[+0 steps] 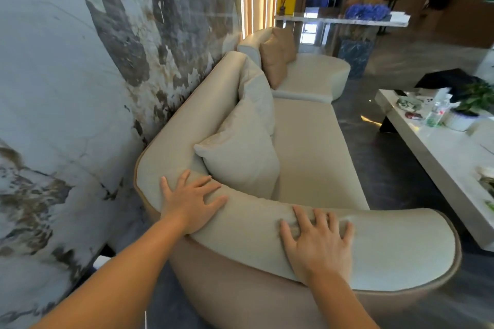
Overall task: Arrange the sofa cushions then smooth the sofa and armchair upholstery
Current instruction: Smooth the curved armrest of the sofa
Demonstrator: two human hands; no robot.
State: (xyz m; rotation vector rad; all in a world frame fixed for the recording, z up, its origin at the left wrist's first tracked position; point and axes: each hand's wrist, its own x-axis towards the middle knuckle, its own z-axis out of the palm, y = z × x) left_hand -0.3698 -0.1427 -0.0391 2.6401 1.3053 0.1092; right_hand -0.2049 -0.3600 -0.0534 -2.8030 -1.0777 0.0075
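On the curved armrest of the cream sofa (307,141), at about seven o'clock from the seat, the left hand (188,201) lies flat with fingers spread wide, holding nothing. Just beyond it at twelve o'clock a pale cushion (240,157) leans against the backrest, with a second cream cushion (256,91) and a tan cushion (278,59) farther along. At five o'clock the right hand (318,243) presses flat and open on the same armrest, and a white worktop (441,157) stands at three o'clock.
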